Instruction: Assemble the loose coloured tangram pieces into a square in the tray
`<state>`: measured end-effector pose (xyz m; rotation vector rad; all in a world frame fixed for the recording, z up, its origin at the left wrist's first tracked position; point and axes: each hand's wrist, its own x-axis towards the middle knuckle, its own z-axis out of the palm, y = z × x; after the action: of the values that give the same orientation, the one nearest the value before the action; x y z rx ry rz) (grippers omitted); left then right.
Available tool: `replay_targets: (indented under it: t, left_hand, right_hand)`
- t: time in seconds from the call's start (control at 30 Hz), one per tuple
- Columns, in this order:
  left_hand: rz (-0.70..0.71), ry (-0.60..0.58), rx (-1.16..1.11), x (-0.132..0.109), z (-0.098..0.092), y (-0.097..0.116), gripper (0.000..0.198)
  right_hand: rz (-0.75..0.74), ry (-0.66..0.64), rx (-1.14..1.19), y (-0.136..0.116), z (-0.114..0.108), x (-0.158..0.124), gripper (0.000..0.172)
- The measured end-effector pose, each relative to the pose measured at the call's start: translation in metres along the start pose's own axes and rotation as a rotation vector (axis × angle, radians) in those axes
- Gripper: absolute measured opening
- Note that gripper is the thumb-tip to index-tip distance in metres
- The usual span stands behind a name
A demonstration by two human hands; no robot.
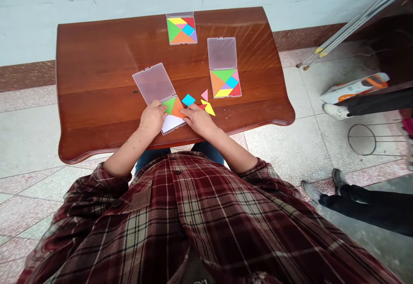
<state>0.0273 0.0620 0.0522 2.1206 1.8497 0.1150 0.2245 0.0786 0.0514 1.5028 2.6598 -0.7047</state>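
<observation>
Table [93,77] spanned upper centre of frame. On it: first tangram case [180,14] at top centre; second case [222,54] lower, to the right; third case [154,84] below and left of both, two pieces [176,108] inside. Left hand [152,118] lay at its left side, right hand [200,121] at its right. Loose pieces [189,100] lay between second and third.

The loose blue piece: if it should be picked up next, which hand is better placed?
Probably the right hand: it is close beside the blue piece. The left hand is farther away, touching a green piece.
</observation>
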Motion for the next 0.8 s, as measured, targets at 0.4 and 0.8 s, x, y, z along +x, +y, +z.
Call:
replay_targets:
  t: [0.4,0.8]
  left_hand:
    - [0.022,0.057,0.026,-0.001,0.011,0.002,0.036]
    - [-0.003,0.066,0.060,-0.003,0.016,0.004,0.042]
  right_hand:
    - [0.002,0.005,-0.028,-0.001,0.001,0.001,0.038]
    - [0.020,-0.009,-0.075,-0.005,-0.001,0.000,0.039]
